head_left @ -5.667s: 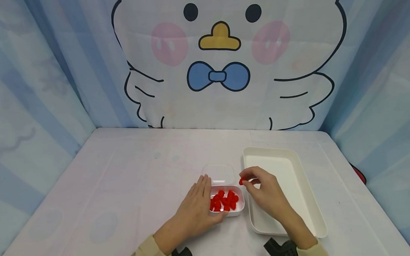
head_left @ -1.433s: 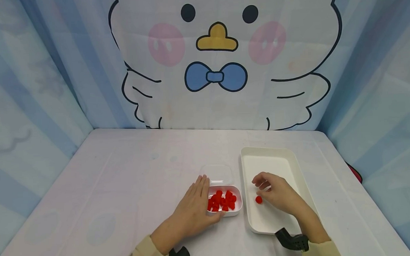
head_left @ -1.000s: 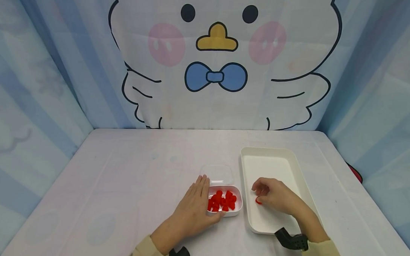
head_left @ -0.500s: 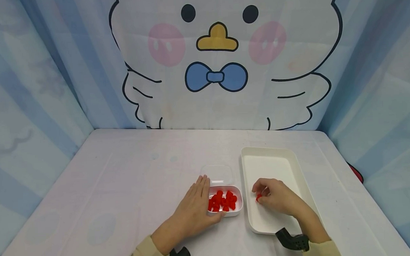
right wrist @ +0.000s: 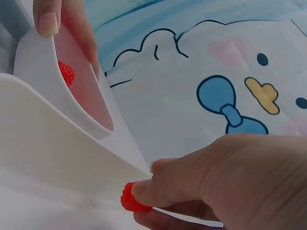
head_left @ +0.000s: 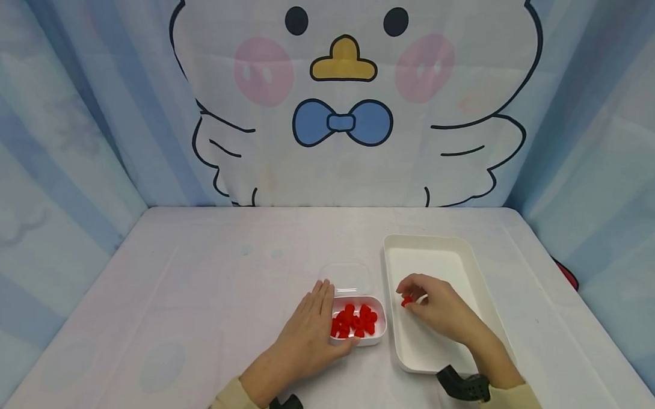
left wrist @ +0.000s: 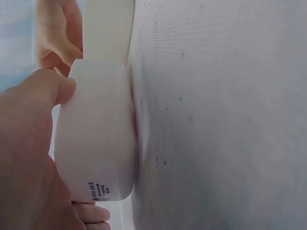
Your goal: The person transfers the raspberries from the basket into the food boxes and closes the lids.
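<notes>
Between thumb and fingertips my right hand point(head_left: 442, 306) pinches a red raspberry point(head_left: 406, 301), over the left side of a long white tray point(head_left: 451, 344). In the right wrist view its bumpy surface shows beside the thumb point(right wrist: 144, 189). My left hand point(head_left: 305, 340) holds a small white box point(head_left: 384, 320) at its left end. The thumb hooks over the near rim, and the fingers lie along the far left side. Inside the box are several raspberries point(head_left: 355, 321); the left hand partly hides them. In the left wrist view the box's wall point(left wrist: 98, 129) has dark print.
Behind the box lies a clear lid point(head_left: 346, 279), apparently joined to it. The tray stands just right of the box on the pale tablecloth point(head_left: 227, 280). A curtain point(head_left: 348, 167) with a cartoon bird hangs at the back, with blue curtains at both sides.
A raspberry lying in the tray was pinched by my right hand and raised a little, up and leftward. Earlier, that hand carried a raspberry near the box. The left hand stays on the box.
</notes>
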### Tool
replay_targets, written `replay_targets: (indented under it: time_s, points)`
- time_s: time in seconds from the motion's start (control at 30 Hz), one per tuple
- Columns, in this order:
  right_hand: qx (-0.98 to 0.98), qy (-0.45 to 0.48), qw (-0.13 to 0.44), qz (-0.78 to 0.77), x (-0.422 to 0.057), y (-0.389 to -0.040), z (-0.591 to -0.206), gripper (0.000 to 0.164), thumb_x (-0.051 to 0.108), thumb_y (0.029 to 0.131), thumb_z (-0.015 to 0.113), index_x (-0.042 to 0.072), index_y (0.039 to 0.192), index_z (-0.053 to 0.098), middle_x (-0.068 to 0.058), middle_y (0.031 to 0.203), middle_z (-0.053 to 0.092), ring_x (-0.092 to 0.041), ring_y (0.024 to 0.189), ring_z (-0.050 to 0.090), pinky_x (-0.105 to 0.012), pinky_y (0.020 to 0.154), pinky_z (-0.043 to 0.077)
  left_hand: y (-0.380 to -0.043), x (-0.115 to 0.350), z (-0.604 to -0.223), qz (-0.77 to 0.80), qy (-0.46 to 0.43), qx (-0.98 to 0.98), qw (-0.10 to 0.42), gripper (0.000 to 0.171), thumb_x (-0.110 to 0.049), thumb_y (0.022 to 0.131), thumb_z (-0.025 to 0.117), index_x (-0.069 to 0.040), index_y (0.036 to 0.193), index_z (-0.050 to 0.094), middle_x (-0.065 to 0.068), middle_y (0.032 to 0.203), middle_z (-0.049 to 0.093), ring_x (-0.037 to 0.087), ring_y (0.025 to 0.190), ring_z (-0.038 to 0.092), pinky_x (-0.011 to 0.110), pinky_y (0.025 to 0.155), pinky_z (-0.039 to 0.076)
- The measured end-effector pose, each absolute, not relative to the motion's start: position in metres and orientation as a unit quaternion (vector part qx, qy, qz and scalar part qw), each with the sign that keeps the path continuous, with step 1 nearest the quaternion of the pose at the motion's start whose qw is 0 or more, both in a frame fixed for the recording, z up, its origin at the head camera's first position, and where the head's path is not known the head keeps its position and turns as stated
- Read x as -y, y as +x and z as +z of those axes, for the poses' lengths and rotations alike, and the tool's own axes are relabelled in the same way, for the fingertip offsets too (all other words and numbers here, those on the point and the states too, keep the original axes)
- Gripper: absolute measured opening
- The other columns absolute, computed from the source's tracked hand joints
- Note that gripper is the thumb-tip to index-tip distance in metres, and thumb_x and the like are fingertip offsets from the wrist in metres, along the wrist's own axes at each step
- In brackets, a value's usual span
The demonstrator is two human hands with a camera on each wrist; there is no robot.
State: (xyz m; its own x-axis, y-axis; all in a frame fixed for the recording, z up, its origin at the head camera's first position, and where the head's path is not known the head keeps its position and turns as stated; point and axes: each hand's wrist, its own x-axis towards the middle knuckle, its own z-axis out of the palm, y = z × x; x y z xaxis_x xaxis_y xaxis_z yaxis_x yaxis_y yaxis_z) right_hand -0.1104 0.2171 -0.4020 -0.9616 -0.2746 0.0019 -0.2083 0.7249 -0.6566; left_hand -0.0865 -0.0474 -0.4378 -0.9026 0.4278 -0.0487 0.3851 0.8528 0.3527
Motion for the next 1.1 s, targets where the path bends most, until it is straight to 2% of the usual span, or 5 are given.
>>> replay_targets:
  time_s: [0.23,0.5,0.77,1.1]
  points:
    - [-0.915,-0.157,0.027,-0.37,-0.205,-0.109,-0.399,0.022,-0.001,0.087,0.069,0.009,0.106,0.067,-0.003,0.099,0.07,-0.012,0.089,0.064,-0.023,0.079,0.056,-0.087,0.051,-0.436,0.175,0.213,-0.959,0.064,0.1,-0.063,0.086,0.06,-0.003,0.156,0.021,0.014,0.165,0.022,0.031,0.154,0.019,0.05,0.122,0.025]
    - [-0.899,-0.203,0.006,-0.388,-0.19,-0.105,-0.392,0.025,-0.005,0.086,0.068,0.006,0.109,0.066,-0.007,0.103,0.07,-0.012,0.09,0.065,-0.026,0.081,0.058,-0.087,0.053,-0.433,0.175,0.209,-0.959,0.072,0.102,-0.063,0.085,0.062,-0.003,0.157,0.021,0.013,0.165,0.022,0.031,0.154,0.017,0.05,0.123,0.023]
    - [-0.881,-0.258,0.038,-0.396,-0.169,-0.104,-0.392,0.026,-0.004,0.088,0.065,0.007,0.112,0.066,-0.008,0.106,0.071,-0.014,0.093,0.066,-0.031,0.086,0.059,-0.088,0.056,-0.432,0.169,0.225,-0.958,0.064,0.1,-0.063,0.086,0.061,0.0,0.155,0.025,0.016,0.163,0.026,0.033,0.153,0.02,0.051,0.121,0.026]
    - [-0.865,-0.287,0.054,-0.408,-0.155,-0.106,-0.393,0.025,-0.005,0.089,0.064,0.006,0.111,0.066,-0.008,0.105,0.07,-0.019,0.096,0.067,-0.033,0.087,0.059,-0.093,0.055,-0.429,0.184,0.228,-0.951,0.1,0.101,-0.066,0.086,0.059,-0.003,0.156,0.023,0.014,0.165,0.023,0.032,0.154,0.016,0.052,0.123,0.023]
